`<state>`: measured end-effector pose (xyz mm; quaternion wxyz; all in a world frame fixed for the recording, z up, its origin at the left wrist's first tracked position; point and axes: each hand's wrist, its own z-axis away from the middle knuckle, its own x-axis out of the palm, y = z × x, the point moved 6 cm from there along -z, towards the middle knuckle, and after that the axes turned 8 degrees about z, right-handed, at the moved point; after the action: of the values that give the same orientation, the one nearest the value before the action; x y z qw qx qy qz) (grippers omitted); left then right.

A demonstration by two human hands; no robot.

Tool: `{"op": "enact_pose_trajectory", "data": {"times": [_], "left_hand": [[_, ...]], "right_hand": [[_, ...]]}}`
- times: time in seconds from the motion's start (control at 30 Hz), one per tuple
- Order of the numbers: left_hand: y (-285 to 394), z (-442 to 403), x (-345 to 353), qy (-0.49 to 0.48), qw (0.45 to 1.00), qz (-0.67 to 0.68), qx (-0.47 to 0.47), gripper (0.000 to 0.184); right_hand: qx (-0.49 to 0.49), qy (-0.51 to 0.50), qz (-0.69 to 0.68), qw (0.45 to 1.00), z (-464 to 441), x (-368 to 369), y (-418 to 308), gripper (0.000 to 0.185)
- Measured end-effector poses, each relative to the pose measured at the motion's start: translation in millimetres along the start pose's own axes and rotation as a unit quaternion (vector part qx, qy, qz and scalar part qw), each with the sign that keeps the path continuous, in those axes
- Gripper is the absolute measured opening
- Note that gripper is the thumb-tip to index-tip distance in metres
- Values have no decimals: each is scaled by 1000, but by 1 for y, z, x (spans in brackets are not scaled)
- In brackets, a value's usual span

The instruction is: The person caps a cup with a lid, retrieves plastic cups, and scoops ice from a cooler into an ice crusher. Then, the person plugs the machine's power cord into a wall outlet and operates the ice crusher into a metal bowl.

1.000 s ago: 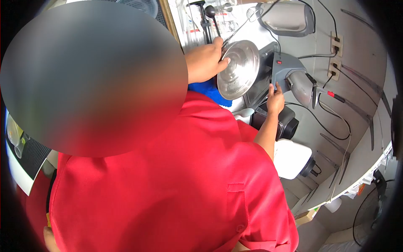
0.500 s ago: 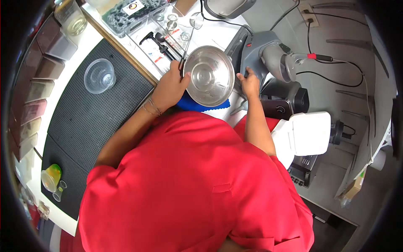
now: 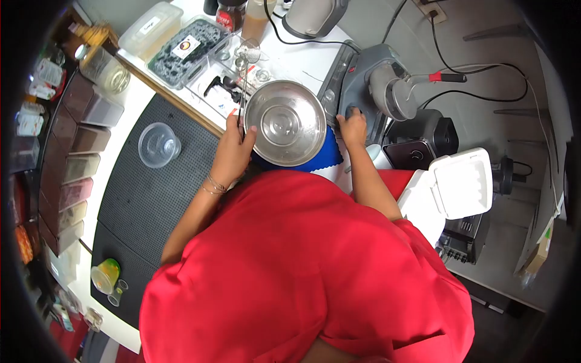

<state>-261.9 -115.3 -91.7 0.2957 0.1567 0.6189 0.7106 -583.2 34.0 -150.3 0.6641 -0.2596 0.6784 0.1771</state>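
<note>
My left hand (image 3: 233,151), with bracelets at the wrist, grips the left rim of a shiny metal bowl (image 3: 284,123), its thumb on the edge. A thin dark handle stands between my fingers and the bowl, under a small wire strainer (image 3: 249,51). Beneath the bowl lies a blue cloth (image 3: 330,151). My right hand (image 3: 353,127) is at the lower end of a grey machine (image 3: 369,78), fingers closed around a small dark part that looks like a knob. A round metal piece with a red-and-black handle (image 3: 448,77) is at the machine's head.
Clear cups (image 3: 159,145) and a yellow-green cup (image 3: 106,276) stand on the black mat (image 3: 133,206). Lidded tubs (image 3: 187,51) and a clear tray of tools sit behind. At right are a black appliance (image 3: 423,136), an open white container (image 3: 463,184) and hanging cables.
The view has swung, bringing more of the mat and shelves in at left. The blurred round shape from a second ago is gone. My left hand stays on the bowl; my right fingers have closed at the machine.
</note>
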Motion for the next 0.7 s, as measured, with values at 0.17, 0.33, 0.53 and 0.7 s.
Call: {"op": "enact_pose_trajectory", "data": {"times": [0.17,0.33,0.53,0.7], "left_hand": [[-16,-9,-3,2,1000,1,3,34],[4,-11,-7,1,1000,-16,25,32],[5,-19,6,-24,1000,1,-18,31],[8,-29,35,-83,996,24,5,32]], "right_hand": [[27,28,-31,999,7,9,14,17],[74,97,-110,986,24,2,8,15],[44,63,-75,994,15,10,-4,15],[30,63,-107,992,17,4,3,13]]}}
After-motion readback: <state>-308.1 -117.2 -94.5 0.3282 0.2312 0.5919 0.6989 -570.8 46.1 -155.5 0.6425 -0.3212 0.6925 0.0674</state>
